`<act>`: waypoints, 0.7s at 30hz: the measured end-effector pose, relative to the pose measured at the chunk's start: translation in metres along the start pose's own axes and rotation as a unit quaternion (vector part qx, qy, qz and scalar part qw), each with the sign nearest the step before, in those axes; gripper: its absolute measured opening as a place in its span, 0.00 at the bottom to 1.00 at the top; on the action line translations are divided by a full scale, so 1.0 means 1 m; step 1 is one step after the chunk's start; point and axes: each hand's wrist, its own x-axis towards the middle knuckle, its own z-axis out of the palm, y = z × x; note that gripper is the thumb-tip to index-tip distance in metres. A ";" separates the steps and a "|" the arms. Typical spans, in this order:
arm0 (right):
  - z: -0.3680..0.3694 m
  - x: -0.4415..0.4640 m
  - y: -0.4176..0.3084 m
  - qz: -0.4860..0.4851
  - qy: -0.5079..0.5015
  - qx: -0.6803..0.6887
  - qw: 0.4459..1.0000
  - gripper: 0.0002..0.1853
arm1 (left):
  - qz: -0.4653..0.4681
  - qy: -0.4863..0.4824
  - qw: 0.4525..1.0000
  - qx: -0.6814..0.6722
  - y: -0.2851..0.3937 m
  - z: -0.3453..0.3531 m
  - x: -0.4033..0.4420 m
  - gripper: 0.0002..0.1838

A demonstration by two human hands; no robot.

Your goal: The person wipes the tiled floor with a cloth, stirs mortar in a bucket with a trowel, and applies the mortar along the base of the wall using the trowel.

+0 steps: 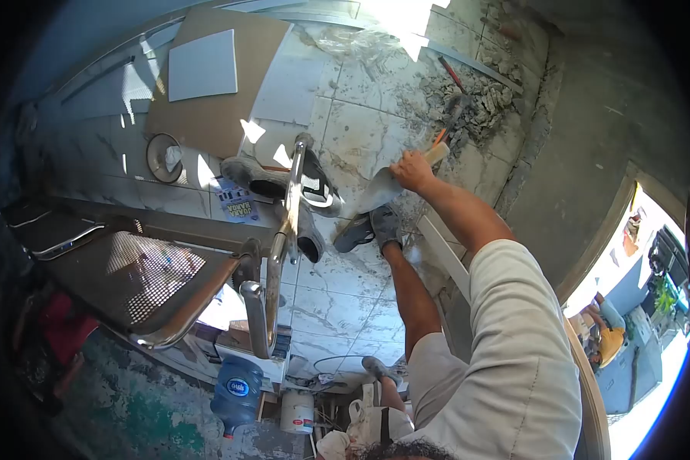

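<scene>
My right hand [412, 170] is closed around a tool with a pale wooden end [436, 153] and a broad, dull grey blade [379, 190]. The exact kind of tool is unclear. Its blade hangs low over the tiles, close to my dark shoe [386, 228]. Just past the hand lies a heap of broken grey rubble [479, 111]. Beside that heap are a thin orange piece [441, 136] and a red-handled tool [451, 74]. My left hand does not appear in this view.
Metal-framed perforated seating [161, 276] stands at left, with loose shoes [307, 234] by its leg. Brown board [261, 69] and a round metal bowl [165, 157] lie beyond. Below are a blue water jug [238, 391] and white bucket [297, 412]. A person [610, 345] is outside the opening.
</scene>
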 end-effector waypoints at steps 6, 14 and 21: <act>-0.100 -0.137 -0.070 0.061 -0.195 0.191 0.960 0.23 | 0.066 -0.121 0.989 -0.047 -0.041 -0.045 -0.050 0.17; -0.108 -0.307 -0.126 0.069 -0.361 0.011 0.930 0.13 | 0.335 -0.087 0.935 -0.079 -0.230 -0.158 -0.063 0.17; -0.222 -0.432 -0.359 -0.544 -0.102 0.152 0.819 0.08 | 0.478 -0.067 0.746 -0.458 -0.449 -0.264 0.027 0.19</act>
